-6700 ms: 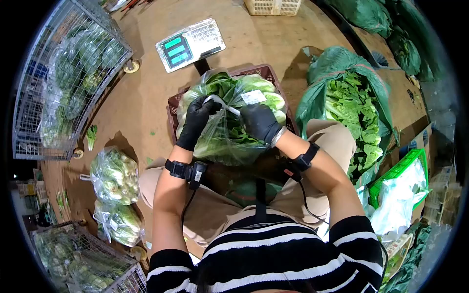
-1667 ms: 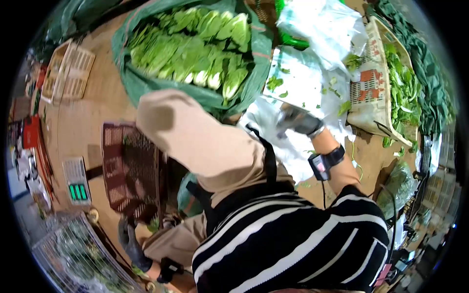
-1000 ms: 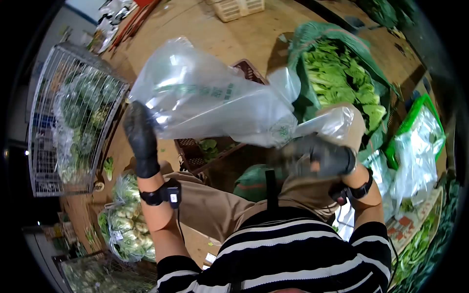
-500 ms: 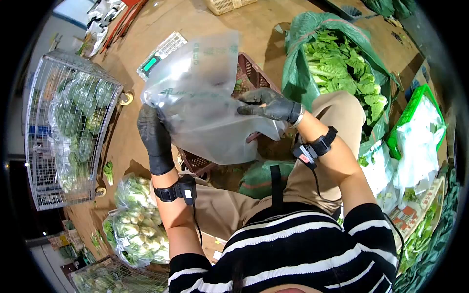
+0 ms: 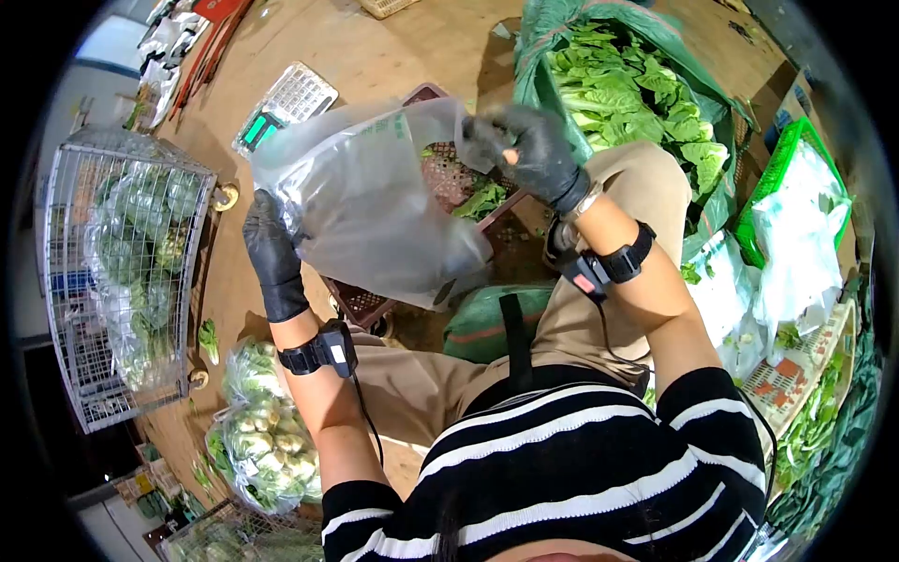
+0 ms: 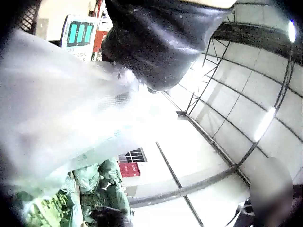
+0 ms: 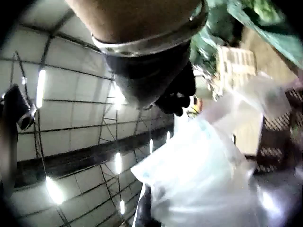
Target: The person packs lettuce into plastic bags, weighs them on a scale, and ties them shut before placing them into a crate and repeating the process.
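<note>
A clear plastic bag (image 5: pixel 361 201) with green print spreads between my two black-gloved hands, over a brown plastic crate (image 5: pixel 361 304). My left hand (image 5: pixel 272 248) grips the bag's left edge; in the left wrist view the film (image 6: pixel 61 109) bunches at the glove. My right hand (image 5: pixel 534 155), a little blurred, has curled fingers at the bag's upper right edge, which stretches toward them. In the right wrist view the bag (image 7: pixel 203 175) hangs below those fingers. A few green leaves (image 5: pixel 482 199) lie in the crate, which the bag partly hides.
A scale (image 5: pixel 284 108) stands beyond the crate. To the right are an open green sack (image 5: pixel 541 70) of leafy greens and a green basket (image 5: pixel 773 187) with plastic bags. A wire cage cart (image 5: pixel 126 281) and bagged vegetables (image 5: pixel 267 445) are at the left.
The filled bag of greens has left the crate. My right hand reached right to the plastic bags, then came back; an unfilled bag is now between my hands, its right edge drawn up and right.
</note>
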A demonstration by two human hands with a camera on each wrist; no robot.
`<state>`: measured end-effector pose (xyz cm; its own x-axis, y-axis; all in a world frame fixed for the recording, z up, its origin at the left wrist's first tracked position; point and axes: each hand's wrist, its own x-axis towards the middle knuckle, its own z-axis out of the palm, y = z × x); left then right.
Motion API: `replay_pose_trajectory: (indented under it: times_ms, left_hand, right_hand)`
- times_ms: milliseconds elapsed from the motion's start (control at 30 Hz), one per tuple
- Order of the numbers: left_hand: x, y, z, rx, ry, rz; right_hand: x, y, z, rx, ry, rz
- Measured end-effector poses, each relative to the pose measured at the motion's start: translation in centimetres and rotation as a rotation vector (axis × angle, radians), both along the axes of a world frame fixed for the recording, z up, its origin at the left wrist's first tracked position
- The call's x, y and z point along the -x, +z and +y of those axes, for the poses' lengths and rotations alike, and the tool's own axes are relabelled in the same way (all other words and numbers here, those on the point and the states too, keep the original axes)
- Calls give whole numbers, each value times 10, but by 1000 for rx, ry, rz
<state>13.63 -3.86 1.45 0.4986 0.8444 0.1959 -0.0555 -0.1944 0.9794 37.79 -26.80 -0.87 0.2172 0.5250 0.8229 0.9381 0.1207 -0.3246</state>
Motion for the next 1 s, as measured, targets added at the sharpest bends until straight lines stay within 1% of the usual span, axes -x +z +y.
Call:
replay_pose_trajectory:
  times_ms: [33,67,100,133,167,200,267,300,333,400,433,467,500,533,567,600,633,667,700,733,767,800,833,867,900,933,967,1000]
  left_hand:
    - [7,-3,7,82,-37,23]
    - [6,2,0,82,-32,35]
    - [-1,9,-12,143,-17,-26]
    - [-4,15,-20,206,-3,-87]
    - [-2,16,-21,127,8,5]
    - [-1,13,-18,132,1,9]
    - [-1,6,-10,126,20,-36]
    - [-1,7,-7,124,15,-32]
    - [1,9,-9,134,33,-29]
    - [8,8,-11,154,62,-30]
    - [9,11,-12,124,75,-11]
    - [9,14,-13,90,88,6]
    - [6,14,-17,23,161,-62]
    - [8,12,-17,20,171,-70]
    - [13,9,-16,-41,129,-49]
    - [18,8,-15,-103,89,-25]
    - [16,16,-28,-192,134,61]
    - [17,18,-31,-235,157,79]
    - [20,14,-28,-317,180,79]
    - [21,11,-26,-398,203,79]
    - [20,8,-25,-444,269,115]
    - [22,7,-27,-659,323,231]
    - [22,4,-25,-877,346,257]
    - [21,3,-25,-1095,366,288]
    - [20,3,-30,-1029,370,306]
    - [24,-6,-26,-1012,315,259]
    - [29,-16,-22,-988,204,211]
    - [35,-14,-26,-856,126,286]
  right_hand:
    - [6,-13,4,302,132,357]
    - [13,-29,7,605,264,717]
    - [14,-54,17,604,267,726]
    - [10,-83,31,559,466,665]
    - [17,-90,36,534,558,636]
    - [24,-96,42,509,653,609]
    - [46,-77,53,643,754,1133]
    - [46,-67,52,689,712,1038]
    - [44,-60,53,690,714,1047]
    - [38,-53,57,791,565,855]
    - [38,-52,58,797,412,850]
    - [40,-51,57,802,414,837]
    - [44,-50,54,724,546,1031]
    - [49,-49,50,638,681,1224]
    - [56,-57,46,595,834,1430]
    - [57,-65,51,553,768,997]
    - [60,-63,55,460,613,596]
    - [64,-50,49,776,581,1088]
    - [64,-60,52,636,520,836]
    - [64,-64,54,494,404,589]
    - [63,-67,55,672,375,572]
    - [63,-70,55,850,341,547]
    - [63,-73,55,855,352,527]
    - [66,-73,52,863,290,482]
    - [67,-70,51,875,351,543]
    - [70,-62,50,888,411,606]
    - [73,-54,47,901,469,670]
    - [78,-49,48,877,641,851]
